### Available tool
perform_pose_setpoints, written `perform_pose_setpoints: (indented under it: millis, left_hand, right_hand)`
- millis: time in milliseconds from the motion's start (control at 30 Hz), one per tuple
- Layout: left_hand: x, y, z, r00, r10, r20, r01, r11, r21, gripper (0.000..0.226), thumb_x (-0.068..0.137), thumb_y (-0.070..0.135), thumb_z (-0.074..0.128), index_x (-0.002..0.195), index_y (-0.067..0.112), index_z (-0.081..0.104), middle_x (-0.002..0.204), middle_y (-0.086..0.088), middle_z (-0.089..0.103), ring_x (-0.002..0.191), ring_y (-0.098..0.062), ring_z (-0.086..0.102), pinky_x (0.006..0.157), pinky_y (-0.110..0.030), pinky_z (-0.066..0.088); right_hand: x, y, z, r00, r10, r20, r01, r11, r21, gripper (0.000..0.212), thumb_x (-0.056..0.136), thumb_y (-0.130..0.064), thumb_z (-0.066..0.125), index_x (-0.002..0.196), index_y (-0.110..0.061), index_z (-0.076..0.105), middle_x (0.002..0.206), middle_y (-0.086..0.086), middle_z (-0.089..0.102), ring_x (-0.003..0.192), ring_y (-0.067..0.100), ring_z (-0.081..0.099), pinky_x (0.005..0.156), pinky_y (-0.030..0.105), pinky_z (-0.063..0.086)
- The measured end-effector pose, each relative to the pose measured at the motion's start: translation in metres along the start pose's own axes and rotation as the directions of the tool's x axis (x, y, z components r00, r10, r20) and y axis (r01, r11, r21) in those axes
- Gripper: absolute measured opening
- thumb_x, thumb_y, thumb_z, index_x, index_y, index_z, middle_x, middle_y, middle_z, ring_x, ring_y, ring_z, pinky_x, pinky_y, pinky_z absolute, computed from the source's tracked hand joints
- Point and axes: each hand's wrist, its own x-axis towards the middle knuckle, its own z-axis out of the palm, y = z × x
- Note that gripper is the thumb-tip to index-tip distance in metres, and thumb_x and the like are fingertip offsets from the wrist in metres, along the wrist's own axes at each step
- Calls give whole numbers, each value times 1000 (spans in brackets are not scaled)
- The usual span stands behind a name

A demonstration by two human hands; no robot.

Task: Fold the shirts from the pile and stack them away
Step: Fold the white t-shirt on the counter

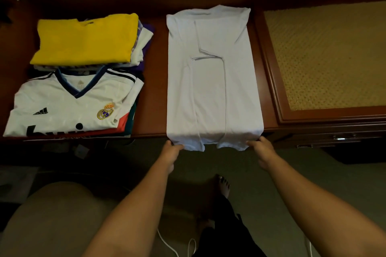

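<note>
Head view, only cam. Landmark = the white shirt (pixel 211 77) laid flat on the wooden desk (pixel 156 81).

Hands: both arms reach forward from the bottom of frame, forearms bare, converging on the shirt's near hem. Left hand (pixel 171 151) pinches the near-left hem corner, thumb on top, fingers curled under the cloth. Right hand (pixel 260 149) pinches the near-right hem corner the same way. Both grasp the fabric, neither is released. Wrists sit just below the desk edge.

Shirt: plain pale white, collar end away from the person, hem toward them. Sides are already folded inward, so it reads as a long narrow rectangle; sleeve edges make a visible stepped seam above the middle. The hem overhangs the desk's front edge slightly where the hands hold it. Fabric mostly smooth, a few long creases down its length.

Left of the shirt, apart from it: two stacks of folded shirts. The farther stack is topped by a yellow shirt (pixel 85 39), with white and purple layers showing at its right side. The nearer stack is topped by a white football jersey (pixel 66 104) with a dark V-collar, crest and three-stripe logo; red and green edges show under it.

Right of the shirt: a woven cane panel (pixel 325 56) in a wood frame.

Below the shirt: a bare foot (pixel 224 186) on dim carpet, and a rounded beige seat (pixel 54 219) at lower left.
</note>
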Motion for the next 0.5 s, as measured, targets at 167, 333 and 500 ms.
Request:
perform_pose_setpoints:
  millis: [167,333,500]
  left_hand:
    - [-2,-4,1,997,70,-41,-67,995,71,36,92,16,60,127,11,52,124,-7,57,111,-21,53,95,-34,41]
    - [-11,-11,0,988,142,-65,-136,986,95,35,91,15,62,124,7,54,119,-6,59,104,-18,54,88,-30,42]
    - [-23,-18,-4,996,87,-6,-86,994,62,36,90,13,64,123,6,53,115,-6,61,100,-22,58,85,-33,46]
  right_hand:
    - [-2,7,-8,999,6,42,-3,998,-63,44,87,4,59,130,-3,52,124,14,59,110,26,54,96,37,45]
    - [-5,13,-15,996,51,76,-41,992,-120,31,86,6,58,117,0,62,114,18,64,101,31,59,86,38,48]
    - [-13,18,-19,995,68,78,-64,996,-64,30,90,0,58,120,1,61,116,16,64,103,30,58,91,39,47]
